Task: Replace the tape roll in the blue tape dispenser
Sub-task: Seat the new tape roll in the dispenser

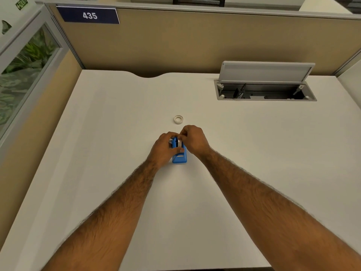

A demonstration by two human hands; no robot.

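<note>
Head view: the left hand (163, 148) wraps the blue dispenser (179, 155) on the desk (117, 133), fingers curled on its side. The right hand (193, 140) pinches the roll (179, 142) seated in it. A spare roll (178, 119) lies just beyond the fingertips, apart.

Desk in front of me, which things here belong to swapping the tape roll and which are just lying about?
Part of the job:
- blue tape dispenser, held by the left hand
- tape roll in the dispenser, pinched by the right hand
- loose tape roll, lying flat beyond the hands

Just there:
- open cable hatch set in the desk
- 435 sign on the partition
</note>
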